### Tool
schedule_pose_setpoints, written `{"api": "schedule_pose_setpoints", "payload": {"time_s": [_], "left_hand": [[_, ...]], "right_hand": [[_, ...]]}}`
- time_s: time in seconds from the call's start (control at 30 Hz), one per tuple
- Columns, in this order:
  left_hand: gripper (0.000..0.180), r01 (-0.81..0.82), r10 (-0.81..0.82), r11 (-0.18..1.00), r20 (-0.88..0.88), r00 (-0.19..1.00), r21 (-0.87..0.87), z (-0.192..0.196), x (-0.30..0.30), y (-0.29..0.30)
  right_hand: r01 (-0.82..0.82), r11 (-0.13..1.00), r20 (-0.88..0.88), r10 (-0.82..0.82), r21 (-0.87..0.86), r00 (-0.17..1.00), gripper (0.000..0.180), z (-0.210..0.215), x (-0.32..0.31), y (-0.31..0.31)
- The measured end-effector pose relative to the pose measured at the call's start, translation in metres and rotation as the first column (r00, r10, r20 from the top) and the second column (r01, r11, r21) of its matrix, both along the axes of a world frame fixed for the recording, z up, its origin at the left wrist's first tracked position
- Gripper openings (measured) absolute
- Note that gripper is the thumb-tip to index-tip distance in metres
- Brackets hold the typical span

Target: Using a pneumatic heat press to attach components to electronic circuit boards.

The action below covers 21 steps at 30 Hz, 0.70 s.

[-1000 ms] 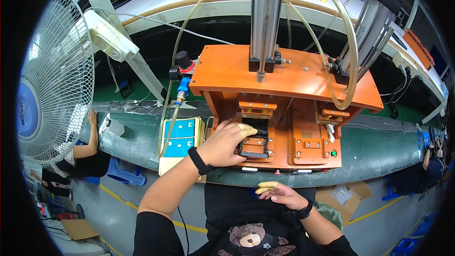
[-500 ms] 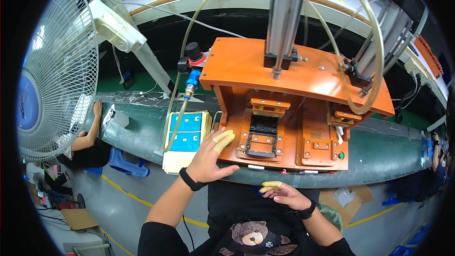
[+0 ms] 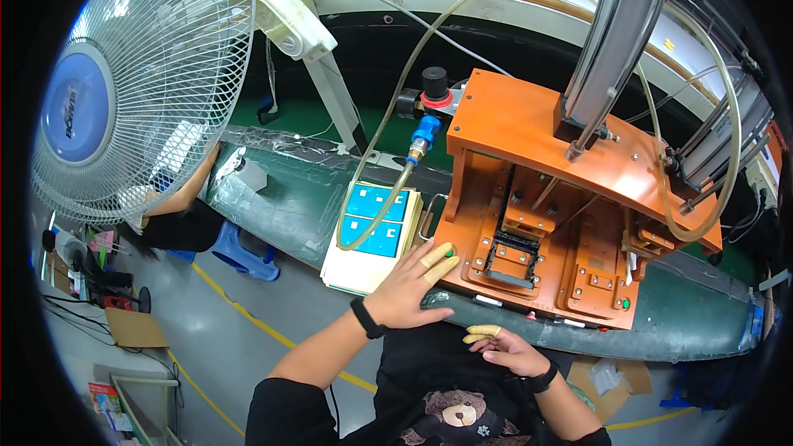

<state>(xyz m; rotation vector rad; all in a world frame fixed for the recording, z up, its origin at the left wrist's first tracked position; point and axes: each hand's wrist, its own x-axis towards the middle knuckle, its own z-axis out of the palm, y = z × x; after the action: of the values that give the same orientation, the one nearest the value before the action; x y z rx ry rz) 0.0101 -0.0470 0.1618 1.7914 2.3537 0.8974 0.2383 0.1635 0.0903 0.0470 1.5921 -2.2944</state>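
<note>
My left hand (image 3: 410, 287) lies with its fingers stretched out at the left front corner of an orange press fixture (image 3: 516, 134). Two fingers wear yellowish finger cots and reach a green button (image 3: 448, 253) there. Whether they press it, I cannot tell. My right hand (image 3: 514, 353), also with cotted fingers, hovers before the table edge, fingers loosely bent and apart, holding nothing visible. A black frame-shaped part (image 3: 512, 259) sits in the fixture's left nest, below an orange press head (image 3: 529, 218). The right nest (image 3: 596, 281) shows orange blocks and screws without a black part.
Left of the fixture lies a paper stack (image 3: 361, 268) with blue printed cards (image 3: 372, 235), crossed by an air hose. A valve with a blue fitting (image 3: 424, 130) stands behind. A large fan (image 3: 140, 91) fills the left. Beyond it, another person's arm (image 3: 186, 192) rests at the green table (image 3: 285, 223).
The view has swung left, so the fixture appears farther right. My left hand has its fingers at the green button on the fixture's corner. My right hand keeps nearly the same pose.
</note>
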Motion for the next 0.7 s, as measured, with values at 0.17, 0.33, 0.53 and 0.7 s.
{"api": "schedule_pose_setpoints", "payload": {"time_s": [0.17, 0.33, 0.53, 0.7], "left_hand": [[0.069, -0.179, 0.171, 0.983, 0.148, 0.974, 0.044, 0.000, -0.023, -0.036], [0.057, -0.469, 0.457, 0.880, -0.137, 0.879, -0.077, -0.023, -0.049, -0.050], [0.052, -0.535, 0.538, 0.837, 0.003, 0.843, -0.115, -0.034, -0.043, -0.041], [0.042, -0.551, 0.550, 0.834, -0.013, 0.835, -0.023, -0.033, -0.045, -0.037]], "right_hand": [[-0.058, 0.989, -0.059, 0.066, 0.133, 0.996, 0.052, 0.008, -0.021, -0.012], [-0.048, 0.900, -0.269, 0.180, 0.434, 0.946, 0.054, 0.024, -0.057, -0.042], [0.105, 0.801, -0.531, 0.286, 0.590, 0.797, 0.060, 0.030, -0.115, -0.082], [0.144, 0.628, -0.496, 0.432, 0.765, 0.753, 0.068, 0.025, -0.129, -0.090]]}}
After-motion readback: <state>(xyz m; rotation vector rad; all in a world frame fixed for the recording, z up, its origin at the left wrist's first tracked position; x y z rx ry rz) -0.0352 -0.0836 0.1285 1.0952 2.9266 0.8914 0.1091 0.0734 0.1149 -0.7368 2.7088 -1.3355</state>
